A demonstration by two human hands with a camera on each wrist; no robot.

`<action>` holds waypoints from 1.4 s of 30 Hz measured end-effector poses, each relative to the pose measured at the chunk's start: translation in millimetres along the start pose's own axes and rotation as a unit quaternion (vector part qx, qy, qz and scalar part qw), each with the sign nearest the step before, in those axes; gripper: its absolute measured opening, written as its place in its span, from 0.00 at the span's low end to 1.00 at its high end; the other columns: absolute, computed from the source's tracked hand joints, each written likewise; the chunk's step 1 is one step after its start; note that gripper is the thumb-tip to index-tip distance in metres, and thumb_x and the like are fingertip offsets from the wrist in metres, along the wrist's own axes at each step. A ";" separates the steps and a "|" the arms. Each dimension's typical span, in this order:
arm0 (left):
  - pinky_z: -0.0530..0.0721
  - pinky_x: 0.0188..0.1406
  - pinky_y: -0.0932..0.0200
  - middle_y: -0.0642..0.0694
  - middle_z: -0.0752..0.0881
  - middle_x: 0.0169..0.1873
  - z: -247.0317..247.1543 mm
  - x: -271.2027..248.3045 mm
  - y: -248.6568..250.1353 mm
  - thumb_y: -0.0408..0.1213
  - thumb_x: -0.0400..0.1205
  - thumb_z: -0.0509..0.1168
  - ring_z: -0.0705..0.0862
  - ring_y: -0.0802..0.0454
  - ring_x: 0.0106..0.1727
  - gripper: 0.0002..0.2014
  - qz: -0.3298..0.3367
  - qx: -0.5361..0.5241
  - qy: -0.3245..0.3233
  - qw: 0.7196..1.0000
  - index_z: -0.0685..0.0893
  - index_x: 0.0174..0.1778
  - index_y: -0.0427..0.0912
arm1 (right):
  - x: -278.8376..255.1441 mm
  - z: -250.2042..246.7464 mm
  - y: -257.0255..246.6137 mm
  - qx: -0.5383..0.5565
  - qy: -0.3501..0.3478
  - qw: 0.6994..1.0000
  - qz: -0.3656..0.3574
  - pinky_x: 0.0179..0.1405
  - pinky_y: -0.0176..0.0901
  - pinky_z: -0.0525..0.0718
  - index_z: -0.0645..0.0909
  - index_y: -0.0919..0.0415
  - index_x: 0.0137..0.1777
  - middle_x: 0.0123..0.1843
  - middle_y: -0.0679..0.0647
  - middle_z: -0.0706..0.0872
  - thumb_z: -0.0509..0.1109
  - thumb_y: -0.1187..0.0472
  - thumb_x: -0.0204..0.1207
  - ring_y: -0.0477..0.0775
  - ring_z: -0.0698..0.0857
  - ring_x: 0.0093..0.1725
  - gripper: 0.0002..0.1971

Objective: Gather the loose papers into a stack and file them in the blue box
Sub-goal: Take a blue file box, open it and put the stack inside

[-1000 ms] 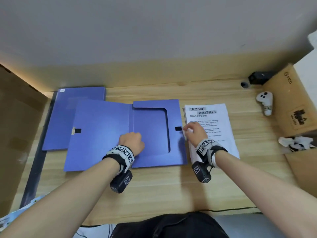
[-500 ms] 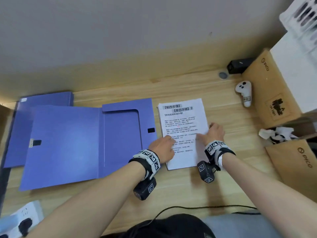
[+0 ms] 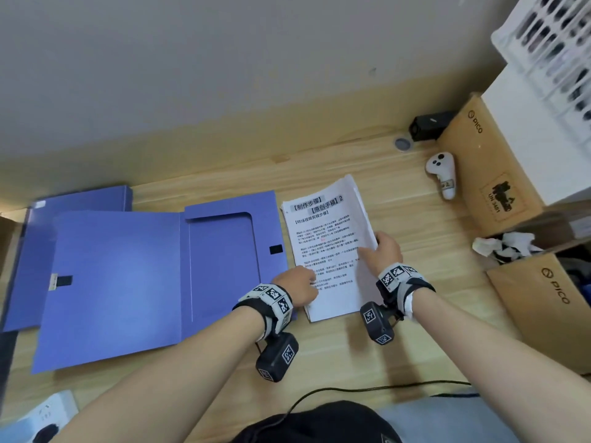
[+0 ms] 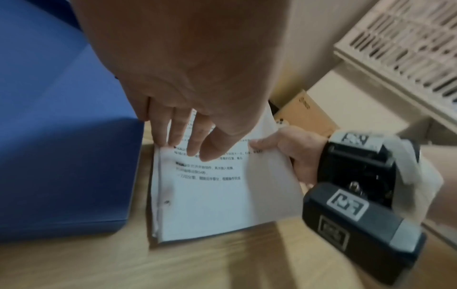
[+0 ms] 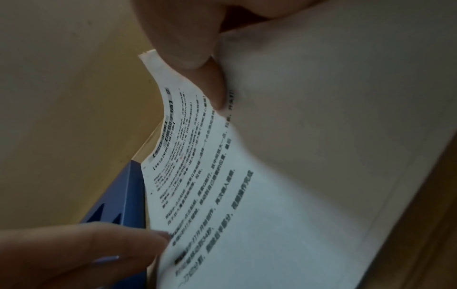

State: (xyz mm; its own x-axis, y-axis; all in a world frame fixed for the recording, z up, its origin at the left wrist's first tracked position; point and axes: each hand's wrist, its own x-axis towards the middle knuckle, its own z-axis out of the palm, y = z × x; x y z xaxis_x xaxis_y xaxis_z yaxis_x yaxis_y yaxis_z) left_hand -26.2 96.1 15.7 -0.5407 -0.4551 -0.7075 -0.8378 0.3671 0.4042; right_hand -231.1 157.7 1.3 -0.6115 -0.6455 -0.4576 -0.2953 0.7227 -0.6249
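On the pale wooden desk [image 3: 224, 372] we're lifting the white printed paper stack [image 3: 329, 251] beside the open blue cardboard file box [image 3: 128, 282], right hand [image 3: 382, 251] pinching its edge, left hand [image 3: 297, 284] fingers flat steadying it, probably to keep the sheets squared.

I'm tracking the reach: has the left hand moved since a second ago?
Yes. The left hand left the open blue box and crossed rightward over its right edge onto the paper stack.
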 end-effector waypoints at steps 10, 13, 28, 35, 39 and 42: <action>0.74 0.54 0.54 0.49 0.79 0.51 -57.3 -59.4 -51.7 0.45 0.84 0.59 0.78 0.46 0.55 0.18 -0.047 -0.240 0.119 0.962 0.74 0.68 0.40 | -20.4 -21.6 -91.3 0.073 0.032 0.995 -0.061 0.50 0.52 0.84 0.80 0.67 0.61 0.54 0.62 0.86 0.77 0.66 0.72 0.60 0.84 0.49 0.18; 0.75 0.65 0.52 0.45 0.80 0.61 -74.9 -75.2 -73.6 0.53 0.85 0.58 0.79 0.44 0.64 0.25 -0.065 -0.327 0.162 0.929 0.71 0.70 0.38 | -34.1 -6.3 -124.1 0.114 0.007 0.991 -0.068 0.57 0.57 0.85 0.79 0.66 0.63 0.54 0.59 0.86 0.77 0.66 0.72 0.63 0.85 0.52 0.19; 0.84 0.62 0.45 0.37 0.88 0.57 -54.0 -149.5 -205.7 0.26 0.83 0.63 0.86 0.41 0.56 0.10 -0.108 -0.607 0.290 0.732 0.85 0.59 0.38 | -95.9 161.5 -165.1 0.084 -0.173 0.974 -0.121 0.49 0.49 0.86 0.81 0.68 0.62 0.58 0.60 0.89 0.78 0.68 0.70 0.60 0.88 0.53 0.20; 0.85 0.43 0.54 0.41 0.87 0.39 -42.9 -168.6 -255.0 0.29 0.82 0.64 0.85 0.44 0.40 0.07 -0.130 -0.527 0.359 0.759 0.87 0.46 0.37 | -94.7 172.2 -129.8 -0.228 -0.151 0.938 -0.211 0.75 0.52 0.73 0.67 0.61 0.79 0.79 0.57 0.70 0.70 0.60 0.76 0.58 0.71 0.77 0.31; 0.66 0.30 0.59 0.46 0.70 0.25 -48.5 -176.3 -285.6 0.33 0.81 0.63 0.67 0.49 0.29 0.13 -0.156 -0.440 0.385 0.796 0.76 0.30 0.42 | -91.1 161.5 -111.9 -0.364 -0.165 0.891 -0.216 0.79 0.50 0.69 0.56 0.63 0.84 0.88 0.54 0.49 0.66 0.58 0.80 0.57 0.57 0.85 0.35; 0.61 0.30 0.57 0.46 0.67 0.23 -58.5 -182.9 -299.5 0.34 0.80 0.62 0.64 0.48 0.28 0.15 -0.178 -0.382 0.404 0.812 0.70 0.26 0.44 | -88.9 160.3 -108.8 -0.388 -0.176 0.876 -0.225 0.72 0.52 0.76 0.58 0.64 0.83 0.87 0.52 0.48 0.65 0.57 0.79 0.57 0.61 0.83 0.34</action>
State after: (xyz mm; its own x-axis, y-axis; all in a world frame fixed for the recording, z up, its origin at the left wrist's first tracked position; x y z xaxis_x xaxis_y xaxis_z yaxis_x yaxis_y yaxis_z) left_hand 319.2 22.0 58.0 0.1317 -0.9190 -0.3717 -0.5868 -0.3745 0.7179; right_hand -27.0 96.8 8.6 -0.0822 -0.8455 -0.5276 -0.9423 0.2383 -0.2352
